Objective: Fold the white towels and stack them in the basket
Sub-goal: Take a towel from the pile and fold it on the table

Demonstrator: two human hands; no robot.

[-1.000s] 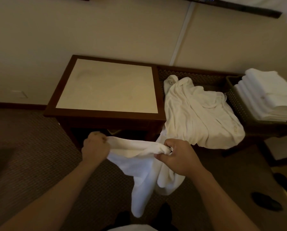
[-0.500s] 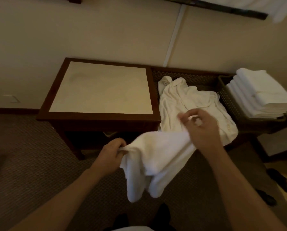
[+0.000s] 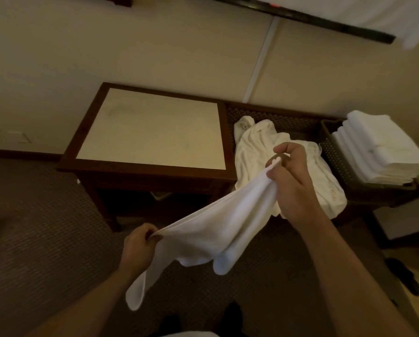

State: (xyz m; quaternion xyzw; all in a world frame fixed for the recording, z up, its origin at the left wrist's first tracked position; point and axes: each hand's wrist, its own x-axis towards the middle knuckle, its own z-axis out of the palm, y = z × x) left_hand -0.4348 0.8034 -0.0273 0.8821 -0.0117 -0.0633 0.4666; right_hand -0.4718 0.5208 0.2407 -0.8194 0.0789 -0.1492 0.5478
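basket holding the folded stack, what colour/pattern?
Dark brown with a woven lattice pattern, seen on the basket in the head view, the only view.

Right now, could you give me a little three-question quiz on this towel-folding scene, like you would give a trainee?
1. True or false: both the left hand and the right hand grip the white towel.
2. Where do the folded towels sit? A) on the side table B) in the basket C) on the carpet
3. Fill in: the loose white laundry lies between the side table and the ____.

Key
1. True; it hangs stretched between them.
2. B, stacked in the dark woven basket at the right.
3. Basket.
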